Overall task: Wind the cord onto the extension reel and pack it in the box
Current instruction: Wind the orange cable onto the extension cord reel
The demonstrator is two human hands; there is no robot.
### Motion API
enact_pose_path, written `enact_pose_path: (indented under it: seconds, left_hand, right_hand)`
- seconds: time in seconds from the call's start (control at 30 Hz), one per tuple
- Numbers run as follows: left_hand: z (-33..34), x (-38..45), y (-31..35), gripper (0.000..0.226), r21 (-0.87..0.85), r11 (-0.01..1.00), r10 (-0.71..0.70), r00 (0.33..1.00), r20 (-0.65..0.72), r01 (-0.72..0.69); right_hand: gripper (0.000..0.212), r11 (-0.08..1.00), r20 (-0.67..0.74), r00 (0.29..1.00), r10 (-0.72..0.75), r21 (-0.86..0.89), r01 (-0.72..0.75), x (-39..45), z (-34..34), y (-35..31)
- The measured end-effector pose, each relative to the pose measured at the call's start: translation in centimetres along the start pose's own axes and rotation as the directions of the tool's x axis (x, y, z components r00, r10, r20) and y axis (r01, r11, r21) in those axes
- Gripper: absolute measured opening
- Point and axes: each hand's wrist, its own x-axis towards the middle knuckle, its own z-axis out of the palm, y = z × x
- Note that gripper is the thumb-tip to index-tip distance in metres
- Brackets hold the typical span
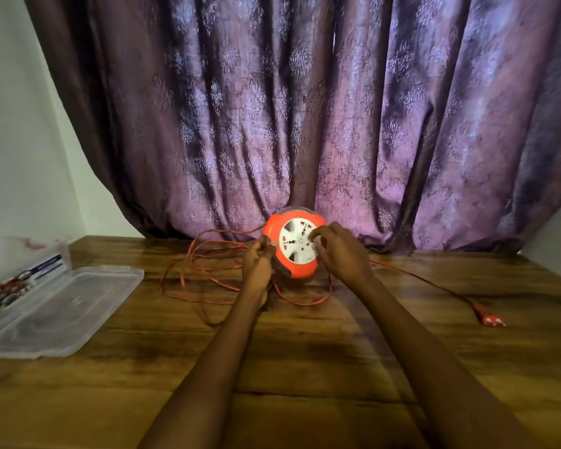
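Two bare hands grip the round orange-and-white plastic extension reel (294, 249), upright on the brown wooden table (305, 351): left hand (258, 265) clenched on its left rim, right hand (339, 251) fingers curled on its white face. Loose orange cord (204, 270) lies left of the reel; clear plastic box (23, 257) far left.

Box (23, 254) cut by the left edge (contents blurred).

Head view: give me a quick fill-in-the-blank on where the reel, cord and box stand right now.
1. The reel is held by ____ hands.
2. The plug lies on the table's ____ side.
3. The clear lid lies ____ the box.
4. Most of the cord is ____ on the table.

Missing: both; right; off; loose
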Motion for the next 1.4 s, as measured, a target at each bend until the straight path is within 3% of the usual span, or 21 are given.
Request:
enact_pose_path:
  seconds: [0.07, 0.13, 0.33, 0.5, 0.57, 0.63, 0.7, 0.73, 0.77, 0.8, 0.83, 0.9, 0.93, 1.0, 1.07, 1.13, 1.17, 1.23, 1.3, 1.4]
  left_hand:
    - [-0.5, 0.4, 0.2, 0.019, 0.002, 0.997, -0.072, 0.997, 0.003, 0.072]
    - [-1.0, 0.8, 0.4, 0.019, -0.023, 0.994, -0.108, 0.994, 0.011, 0.108]
    - [-1.2, 0.2, 1.3, 0.016, 0.014, 0.991, -0.135, 0.979, 0.153, 0.135]
    - [-0.9, -0.6, 1.5, 0.009, 0.032, 0.993, -0.115, 0.976, 0.186, 0.111]
    - [-0.5, -0.8, 0.9, 0.007, 0.02, 0.995, -0.098, 0.977, 0.187, 0.096]
    - [0.5, -1.3, 0.5, 0.009, 0.017, 0.998, -0.065, 0.98, 0.186, 0.062]
    - [1.4, -1.7, 0.1, 0.009, -0.003, 1.0, -0.025, 0.983, 0.182, 0.026]
    - [1.7, -2.1, 0.2, 0.008, -0.009, 1.0, -0.005, 0.985, 0.171, 0.007]
    - [1.8, -2.2, 0.1, 0.019, -0.012, 1.0, 0.01, 0.987, 0.158, -0.008]
    - [1.9, -2.3, -0.1, 0.034, -0.018, 1.0, 0.021, 0.988, 0.15, -0.019]
    - [1.9, -2.4, -0.1, 0.046, -0.033, 0.999, 0.021, 0.991, 0.136, -0.017]
    - [1.8, -2.3, -0.4, 0.049, -0.058, 0.997, 0.052, 0.991, 0.125, -0.046]
    - [1.6, -2.1, -0.5, 0.044, -0.057, 0.996, 0.069, 0.992, 0.108, -0.063]
    - [1.0, -1.6, -0.4, 0.037, -0.03, 0.996, 0.08, 0.996, 0.048, -0.079]
    - [0.3, -1.1, -0.1, 0.029, -0.031, 0.997, 0.065, 0.997, 0.031, -0.065]
    - [-0.2, -0.8, 0.5, 0.015, -0.052, 0.999, 0.015, 0.999, 0.035, -0.013]
    - [-0.5, -0.6, 0.7, 0.01, -0.067, 0.998, -0.01, 0.999, 0.034, 0.012]
    - [-0.8, -0.2, 1.0, 0.008, -0.074, 0.997, -0.034, 0.999, 0.019, 0.036]
    - [-1.1, 0.1, 1.1, 0.015, -0.062, 0.997, -0.046, 0.999, 0.018, 0.047]
    - [-1.3, 0.2, 1.6, 0.012, -0.044, 0.996, -0.077, 0.997, 0.033, 0.078]
  right_hand:
    - [0.036, 0.943, 0.038, 0.956, -0.292, -0.154, 0.295, 0.0, -0.2, 0.5]
    - [0.041, 0.868, 0.117, 0.902, -0.414, -0.245, 0.431, 0.3, -0.7, 0.7]
    - [0.033, 0.672, 0.324, 0.753, -0.572, -0.341, 0.657, 1.1, -2.0, 0.1]
    - [0.036, 0.596, 0.282, 0.723, -0.631, -0.421, 0.684, 0.6, -1.5, 0.3]
    - [0.042, 0.61, 0.245, 0.781, -0.575, -0.508, 0.609, 0.8, -1.4, 0.6]
    - [0.052, 0.708, 0.139, 0.882, -0.45, -0.547, 0.447, 0.9, -1.4, 0.2]
    - [0.06, 0.848, 0.042, 0.984, -0.176, -0.501, 0.173, 0.7, -1.8, -1.4]
    - [0.063, 0.902, 0.012, 1.0, 0.017, -0.432, -0.01, 0.8, -1.7, -2.0]
    - [0.069, 0.925, 0.003, 0.971, 0.239, -0.304, -0.227, 0.9, -1.4, -2.5]
    - [0.075, 0.888, 0.055, 0.888, 0.456, -0.097, -0.45, 1.2, -1.4, -3.2]
    - [0.079, 0.773, 0.163, 0.793, 0.587, 0.177, -0.609, 1.5, -1.7, -3.9]
    - [0.069, 0.392, 0.357, 0.658, 0.663, 0.583, -0.712, 1.9, -1.2, -4.3]
    - [0.058, 0.268, 0.408, 0.632, 0.659, 0.658, -0.704, 2.0, -0.9, -4.4]
    - [0.037, 0.235, 0.444, 0.644, 0.624, 0.678, -0.696, 1.7, -0.1, -4.4]
    - [0.031, 0.385, 0.4, 0.722, 0.565, 0.646, -0.659, 1.5, 0.6, -3.7]
    - [0.024, 0.687, 0.258, 0.813, 0.522, 0.438, -0.58, 1.3, 0.5, -2.4]
    - [0.017, 0.833, 0.153, 0.882, 0.446, 0.289, -0.472, 1.1, 0.3, -1.8]
    - [0.021, 0.997, 0.021, 0.998, 0.065, 0.04, -0.066, 0.7, -0.1, -0.9]
    - [0.039, 0.933, 0.089, 0.944, -0.319, -0.145, 0.329, 0.7, -0.6, -0.1]
    - [0.039, 0.749, 0.217, 0.805, -0.553, -0.294, 0.594, 1.3, -1.9, 0.1]
